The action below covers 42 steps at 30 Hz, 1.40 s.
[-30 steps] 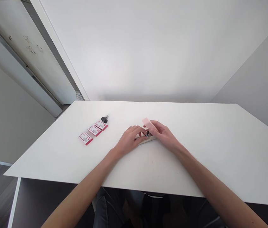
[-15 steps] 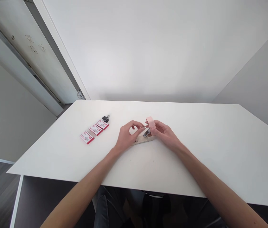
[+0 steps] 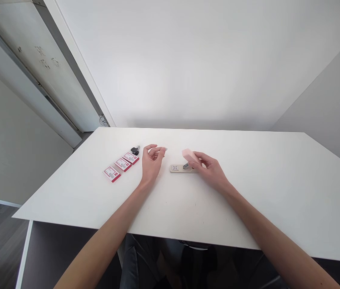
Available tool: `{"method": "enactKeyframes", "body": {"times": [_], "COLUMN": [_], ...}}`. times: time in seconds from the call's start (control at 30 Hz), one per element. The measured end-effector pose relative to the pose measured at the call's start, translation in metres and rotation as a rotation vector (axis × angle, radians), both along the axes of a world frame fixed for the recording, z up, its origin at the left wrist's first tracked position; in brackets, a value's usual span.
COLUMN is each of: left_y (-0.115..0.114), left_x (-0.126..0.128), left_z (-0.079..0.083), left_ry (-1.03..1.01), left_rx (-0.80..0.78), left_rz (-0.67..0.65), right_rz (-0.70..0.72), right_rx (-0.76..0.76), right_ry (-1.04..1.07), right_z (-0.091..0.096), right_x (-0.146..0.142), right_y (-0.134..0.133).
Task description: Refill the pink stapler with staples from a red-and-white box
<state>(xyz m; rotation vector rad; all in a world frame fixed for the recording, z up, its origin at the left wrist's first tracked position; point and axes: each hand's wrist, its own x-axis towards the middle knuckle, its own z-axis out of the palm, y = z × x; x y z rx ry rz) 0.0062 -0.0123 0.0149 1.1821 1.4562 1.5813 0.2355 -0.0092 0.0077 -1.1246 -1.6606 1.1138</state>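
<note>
A stapler with a pink top arm (image 3: 190, 155) and a beige base (image 3: 178, 171) lies on the table. My right hand (image 3: 210, 168) grips the raised top arm near the hinge end, which the fingers hide. Between arm and base, a bit of its metal mechanism (image 3: 186, 165) shows. Off to the left of the stapler, my left hand (image 3: 152, 162) is lifted over the table, thumb and finger pinched together. A tiny silvery piece (image 3: 166, 149) pokes out at the fingertips, too small to name.
Three small red-and-white boxes (image 3: 123, 163) lie in a slanting row on the left of the white table (image 3: 248, 192). Behind them is a black object with a metal part (image 3: 135, 150), perhaps a staple remover. A wall (image 3: 194, 72) rises behind the table.
My left hand has moved left, away from the stapler, uncovering the base's left end. My right hand has tilted the pink arm lower, and the base has turned slightly.
</note>
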Motion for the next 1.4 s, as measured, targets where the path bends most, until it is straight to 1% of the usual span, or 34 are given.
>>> {"method": "enactKeyframes", "body": {"times": [0.2,0.27,0.33,0.47,0.53,0.67,0.77,0.87,0.97,1.03,1.07,1.2,1.23,1.3,1.37,1.4], "left_y": [0.0,-0.001,-0.001,-0.004,-0.007,-0.015,-0.02,-0.021,-0.02,-0.02,-0.02,-0.021,-0.022,-0.022,-0.024,-0.024], "left_x": [0.0,0.0,0.001,0.004,0.006,0.01,0.013,0.015,0.015,0.016,0.016,0.018,0.019,0.02,0.021,0.022], "left_z": [-0.001,-0.001,-0.001,0.001,0.004,0.01,0.011,0.01,0.009,0.01,0.01,0.009,0.009,0.006,0.003,0.001], "left_ry": [0.001,0.003,0.004,0.032,0.047,0.083,0.081,0.057,0.052,0.056,0.062,0.144,0.2,0.38,0.611,0.717], "left_rx": [-0.012,-0.018,-0.019,0.002,0.008,-0.025,-0.042,-0.035,-0.044,-0.046,-0.037,0.055,0.095,0.215,0.36,0.419], "left_rz": [-0.003,-0.016,-0.047,-0.168,-0.237,-0.42,-0.555,-0.619,-0.637,-0.628,-0.616,-0.518,-0.477,-0.387,-0.3,-0.267], "right_rz": [-0.15,-0.138,-0.08,0.115,0.162,0.082,0.081,0.077,0.051,0.04,0.035,0.013,0.026,0.095,0.171,0.184], "right_rx": [0.026,0.034,0.047,0.047,0.061,0.193,0.289,0.33,0.335,0.301,0.256,-0.038,-0.104,-0.206,-0.271,-0.285], "right_ry": [-0.055,-0.072,-0.069,-0.056,-0.037,-0.003,0.004,0.009,0.026,0.067,0.106,0.333,0.397,0.521,0.612,0.639], "right_z": [-0.009,-0.011,-0.012,-0.012,-0.01,-0.005,-0.002,-0.003,-0.005,-0.005,-0.005,-0.002,-0.001,0.0,0.0,0.0], "right_x": [0.002,0.003,0.003,0.003,0.002,0.0,-0.001,-0.003,-0.004,-0.003,-0.003,0.0,0.001,0.001,0.0,0.0], "right_y": [0.005,0.006,0.006,0.003,0.0,-0.003,-0.004,-0.003,-0.002,-0.001,0.0,0.004,0.005,0.006,0.006,0.006]}}
